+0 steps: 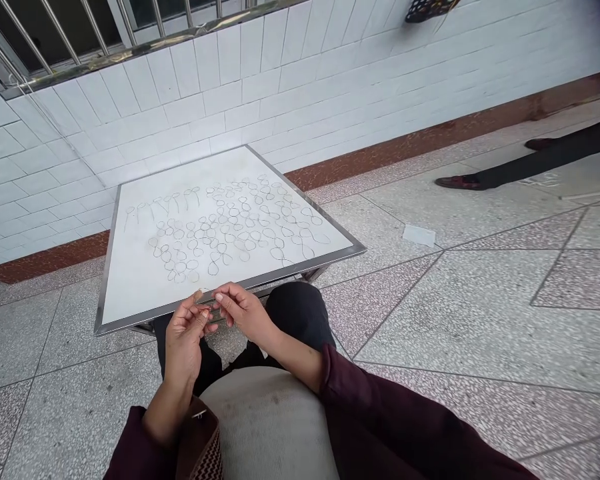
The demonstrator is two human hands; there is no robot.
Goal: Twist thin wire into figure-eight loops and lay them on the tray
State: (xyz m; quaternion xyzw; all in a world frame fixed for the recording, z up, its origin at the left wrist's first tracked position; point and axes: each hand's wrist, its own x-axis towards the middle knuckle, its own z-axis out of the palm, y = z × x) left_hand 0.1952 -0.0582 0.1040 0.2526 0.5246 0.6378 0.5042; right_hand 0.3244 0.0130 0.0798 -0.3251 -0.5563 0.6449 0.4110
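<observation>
My left hand (pixel 187 325) is closed in a pinch just off the near edge of a white-topped table (pixel 140 290). Facing it, my right hand (pixel 243 310) pinches too, thumb against forefinger. A thin wire (pixel 205 290) runs between the fingertips of both hands, though its full shape is too fine to make out. On the tabletop lie several thin wire loops (pixel 221 257), many twisted into figure-eights. Toward the back left, a row of loops with long tails (pixel 167 200) is laid out.
A metal rim (pixel 330 255) borders the table. Behind stands a white tiled wall (pixel 180 120) with a barred window (pixel 105 33). A person's leg (pixel 520 167) shows at the right. A white paper-like piece (pixel 419 235) lies on the floor.
</observation>
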